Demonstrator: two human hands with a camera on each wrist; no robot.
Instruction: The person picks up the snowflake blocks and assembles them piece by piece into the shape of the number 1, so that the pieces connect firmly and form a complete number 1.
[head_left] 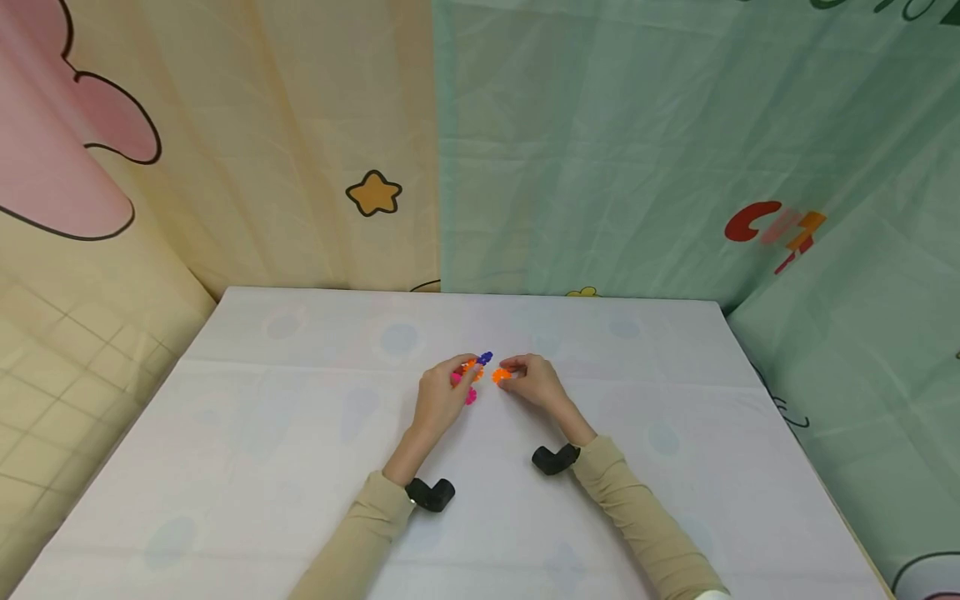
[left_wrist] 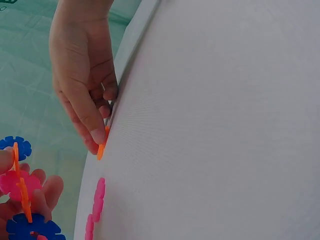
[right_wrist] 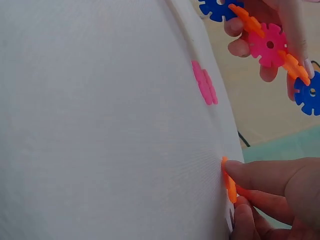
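Both gripping: left hand (head_left: 438, 400), blue-orange-pink notched plastic disc chain (right_wrist: 260, 50); right hand (head_left: 538, 383), orange notched plastic disc (head_left: 498, 377). I'd slot it square-on!

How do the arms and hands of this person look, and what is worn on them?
The left hand and right hand wear no gloves. The left sleeve and right sleeve are long, plain and beige. The left camera and right camera, worn at the wrists, are black and bent like an elbow. No cable shows.
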